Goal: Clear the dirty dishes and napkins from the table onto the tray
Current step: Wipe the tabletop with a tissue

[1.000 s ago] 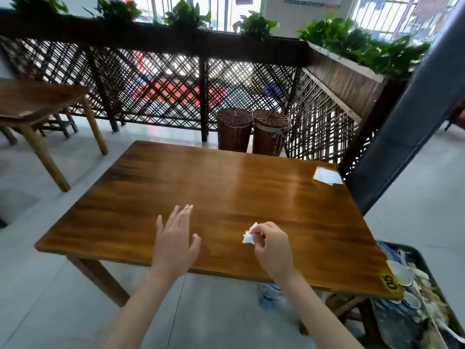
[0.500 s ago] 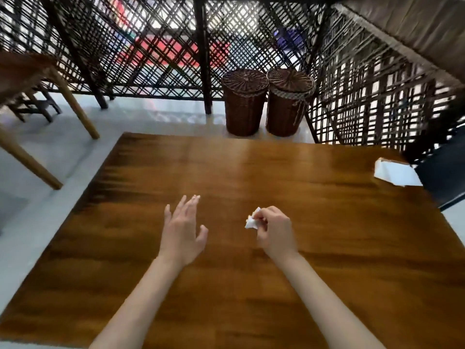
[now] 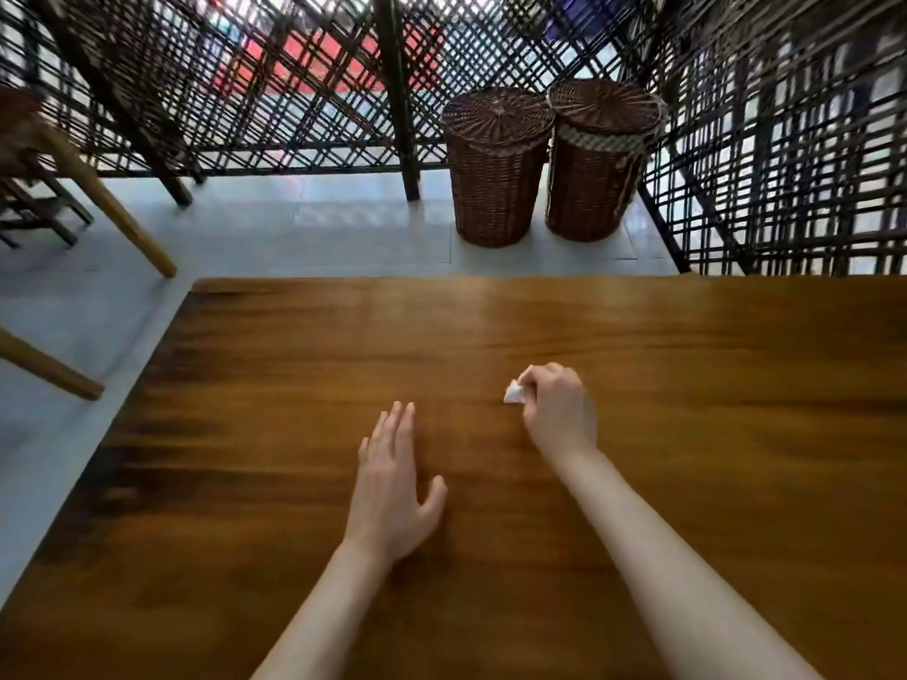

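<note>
Right hand [image 3: 557,414] over mid-table, fingers curled, grip pinching a small crumpled white napkin scrap [image 3: 515,392] at the fingertips; scrap is at or just above the wood, can't tell if it touches. Left hand [image 3: 392,488] flat and open, fingers straight, thumb out, holding nothing, low over the table [image 3: 245,434] to the left of the right hand and nearer the person. Whether the palm actually rests on the wood: can't tell.

Progress, judged from this view: visible tabletop shows no dishes, no other napkins, only the scrap in the right-hand grip. So most of the clearing looks done, at least for the part in frame; the table's right edge is cut off, so anything lying there is unseen. Left to do: carry the scrap over and drop it on the tray. Tray is not in view, so its place and load can't be stated.

Containers: two brown wicker baskets [image 3: 495,164] [image 3: 601,154] stand on the tiled floor past the far table edge, side by side, touching or nearly so, both with woven lids on. Contents hidden.
</note>
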Tool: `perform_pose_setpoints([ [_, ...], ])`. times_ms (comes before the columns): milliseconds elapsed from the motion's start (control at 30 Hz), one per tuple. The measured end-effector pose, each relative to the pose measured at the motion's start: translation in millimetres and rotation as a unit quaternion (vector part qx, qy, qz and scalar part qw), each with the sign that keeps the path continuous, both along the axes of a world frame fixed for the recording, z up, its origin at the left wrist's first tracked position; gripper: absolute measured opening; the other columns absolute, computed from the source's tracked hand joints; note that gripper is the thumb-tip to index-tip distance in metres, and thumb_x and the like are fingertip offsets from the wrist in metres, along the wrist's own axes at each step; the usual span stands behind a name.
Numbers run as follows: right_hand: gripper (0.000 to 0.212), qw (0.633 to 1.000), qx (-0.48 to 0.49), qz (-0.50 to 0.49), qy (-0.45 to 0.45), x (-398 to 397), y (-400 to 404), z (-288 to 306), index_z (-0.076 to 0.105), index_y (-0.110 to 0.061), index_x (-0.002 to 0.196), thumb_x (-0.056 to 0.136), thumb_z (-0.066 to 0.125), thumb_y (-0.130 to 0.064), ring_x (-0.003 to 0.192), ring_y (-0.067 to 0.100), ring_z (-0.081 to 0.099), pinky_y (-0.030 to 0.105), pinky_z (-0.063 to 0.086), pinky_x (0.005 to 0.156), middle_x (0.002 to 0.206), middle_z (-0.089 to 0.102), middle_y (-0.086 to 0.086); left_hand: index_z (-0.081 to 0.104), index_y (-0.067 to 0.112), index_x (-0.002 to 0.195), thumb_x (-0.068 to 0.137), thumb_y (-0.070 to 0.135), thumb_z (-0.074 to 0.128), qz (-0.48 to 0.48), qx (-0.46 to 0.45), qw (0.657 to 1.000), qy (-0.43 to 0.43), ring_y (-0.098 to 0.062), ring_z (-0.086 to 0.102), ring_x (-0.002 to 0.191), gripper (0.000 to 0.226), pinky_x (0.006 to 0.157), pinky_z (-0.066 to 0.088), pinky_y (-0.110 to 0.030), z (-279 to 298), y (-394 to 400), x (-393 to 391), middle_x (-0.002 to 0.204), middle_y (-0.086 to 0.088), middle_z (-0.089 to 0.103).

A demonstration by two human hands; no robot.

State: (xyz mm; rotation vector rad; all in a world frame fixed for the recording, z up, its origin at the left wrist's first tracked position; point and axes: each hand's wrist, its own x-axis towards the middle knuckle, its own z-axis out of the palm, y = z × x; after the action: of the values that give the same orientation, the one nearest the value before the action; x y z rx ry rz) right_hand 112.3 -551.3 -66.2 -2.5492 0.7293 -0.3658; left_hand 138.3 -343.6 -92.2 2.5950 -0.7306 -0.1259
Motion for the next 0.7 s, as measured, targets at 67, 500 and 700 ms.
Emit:
perform_pose_setpoints([
  [67,0.018,1.0,-0.007,0.004,0.004,17.4,-3.5,-7.2,0.068,-0.009,0.098,0.089,0.053,-0.003,0.094,0.021,0.055,0.028,0.046,0.07,0.099,0.064,0.006,0.005,0.022,0.15,0.086,0.042,0.055,-0.009,-0.004,1.0,-0.001,-0.018,0.005,0.145,0.084,0.116,0.006,-0.036,-6.5,-4.0,9.9,0.158,-0.001,0.011],
  [500,0.015,0.998,-0.022,0.063,0.007,26.6,11.1,-29.0,0.069,-0.008,0.095,0.089,0.056,-0.004,0.089,0.018,0.058,0.022,0.046,0.072,0.097,0.065,0.005,0.006,0.021,0.15,0.085,0.045,0.05,-0.016,0.016,1.0,-0.013,-0.018,0.006,0.145,0.082,0.113,-0.002,-0.036,-26.2,-20.9,30.6,0.156,0.0,0.017],
  [700,0.014,0.992,-0.013,0.122,0.016,-4.6,27.6,-31.2,0.07,-0.007,0.089,0.086,0.058,-0.001,0.086,0.019,0.058,0.023,0.048,0.07,0.092,0.065,0.004,0.011,0.019,0.15,0.086,0.042,0.05,-0.018,0.019,1.0,-0.015,-0.02,0.009,0.145,0.078,0.114,0.001,-0.037,-26.5,-21.1,31.1,0.156,-0.002,0.02],
])
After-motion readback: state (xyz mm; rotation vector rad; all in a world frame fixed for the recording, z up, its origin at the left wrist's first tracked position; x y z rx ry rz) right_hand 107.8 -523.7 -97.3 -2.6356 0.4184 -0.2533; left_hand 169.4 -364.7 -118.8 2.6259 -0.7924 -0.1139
